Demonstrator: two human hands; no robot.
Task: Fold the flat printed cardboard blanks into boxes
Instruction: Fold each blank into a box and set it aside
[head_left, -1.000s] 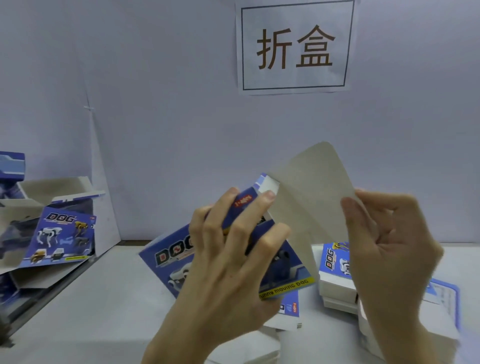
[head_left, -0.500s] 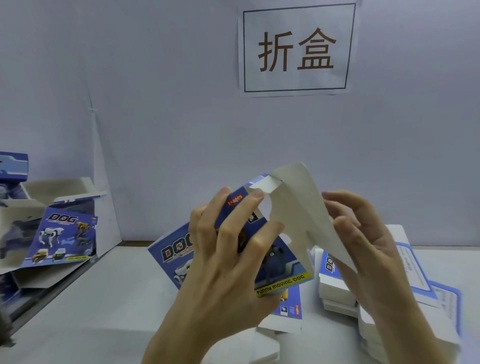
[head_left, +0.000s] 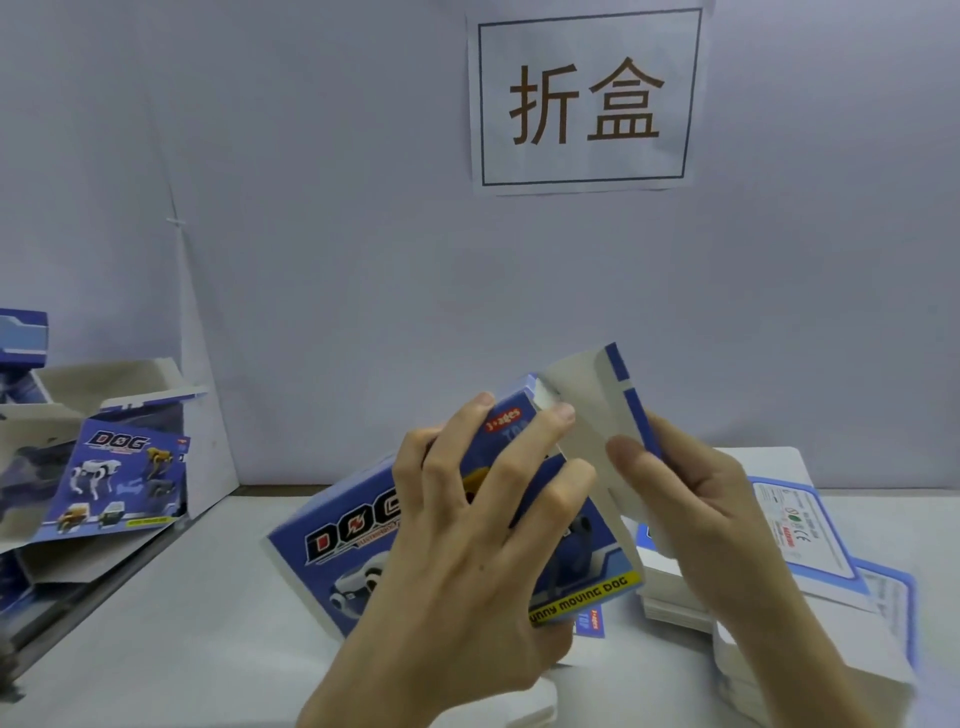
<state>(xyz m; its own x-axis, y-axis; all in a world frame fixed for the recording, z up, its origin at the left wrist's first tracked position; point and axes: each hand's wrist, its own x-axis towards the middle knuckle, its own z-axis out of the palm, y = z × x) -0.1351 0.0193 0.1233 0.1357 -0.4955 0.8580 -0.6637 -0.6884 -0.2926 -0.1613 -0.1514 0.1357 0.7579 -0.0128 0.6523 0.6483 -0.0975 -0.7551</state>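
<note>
A blue printed "DOG" box (head_left: 343, 540) is held up over the table, tilted, its printed face toward me. My left hand (head_left: 483, 519) grips it across that face with fingers spread and curled over the top edge. A grey end flap (head_left: 592, 415) with a blue edge stands at the box's upper right. My right hand (head_left: 696, 509) pinches that flap, thumb on its grey inner side. Stacks of flat blanks (head_left: 810, 551) lie on the table at the right, partly hidden by my right arm.
Folded and half-folded boxes (head_left: 119, 478) pile up at the left edge, against a slanted white panel. A paper sign (head_left: 587, 98) with two characters hangs on the back wall. The white table (head_left: 171, 649) runs under everything.
My right hand has bent the end flap from standing up and back to down toward the box's open end. The box has dropped slightly and my left hand keeps its grip.
</note>
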